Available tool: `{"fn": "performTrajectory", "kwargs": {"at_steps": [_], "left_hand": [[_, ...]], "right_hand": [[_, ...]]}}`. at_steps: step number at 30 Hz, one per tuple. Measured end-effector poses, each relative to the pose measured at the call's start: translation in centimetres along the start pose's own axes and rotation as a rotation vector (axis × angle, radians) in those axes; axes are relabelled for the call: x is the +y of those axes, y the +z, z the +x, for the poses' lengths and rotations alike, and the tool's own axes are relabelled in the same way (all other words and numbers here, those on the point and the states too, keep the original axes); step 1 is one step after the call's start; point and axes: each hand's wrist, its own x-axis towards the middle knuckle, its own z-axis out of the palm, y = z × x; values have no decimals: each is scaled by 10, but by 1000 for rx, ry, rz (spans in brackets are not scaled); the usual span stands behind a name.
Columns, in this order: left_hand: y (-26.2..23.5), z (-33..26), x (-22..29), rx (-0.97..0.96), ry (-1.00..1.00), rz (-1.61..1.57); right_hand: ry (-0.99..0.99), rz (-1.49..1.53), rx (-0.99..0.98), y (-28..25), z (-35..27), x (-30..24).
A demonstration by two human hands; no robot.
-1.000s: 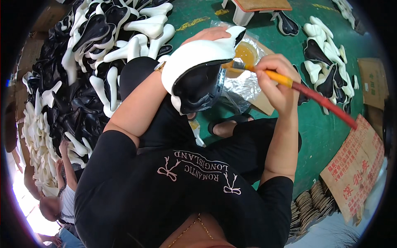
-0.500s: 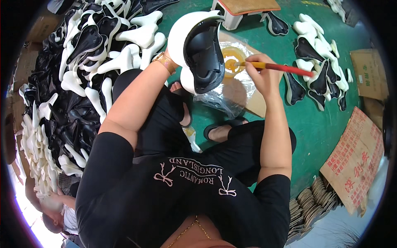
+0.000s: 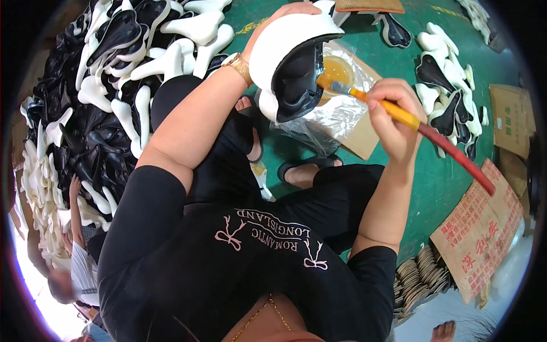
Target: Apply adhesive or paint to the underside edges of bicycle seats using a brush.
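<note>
Left hand (image 3: 288, 14) clamps white-black shell (image 3: 290, 68) up over knees. Right hand (image 3: 393, 111) grips brush (image 3: 407, 119), bristles touching shell edge. Risk: glue from pot (image 3: 337, 69) drips on leg; shell slips.

White-and-black curved shoe piece (image 3: 290, 62) upright, hollow black side toward yellow-and-red-handled brush (image 3: 410, 122), bristles at its edge.

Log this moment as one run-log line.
left hand: holds white-and-black moulded shell | right hand: grips yellow-and-red-handled brush, bristles at shell's edge | amber glue tub behind
</note>
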Motion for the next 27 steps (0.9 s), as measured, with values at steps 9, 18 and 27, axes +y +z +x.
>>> {"fn": "performTrajectory", "kwargs": {"at_steps": [9,18,27], "left_hand": [[-7,2,9,196,21,224],[-21,-4,-4,181,10,-871],[-98,7,32,66,88,867]], "right_hand": [[76,265,-52,31,-18,-25],[93,187,235,12,-28,3],[302,-165,161,19,-30,48]]}}
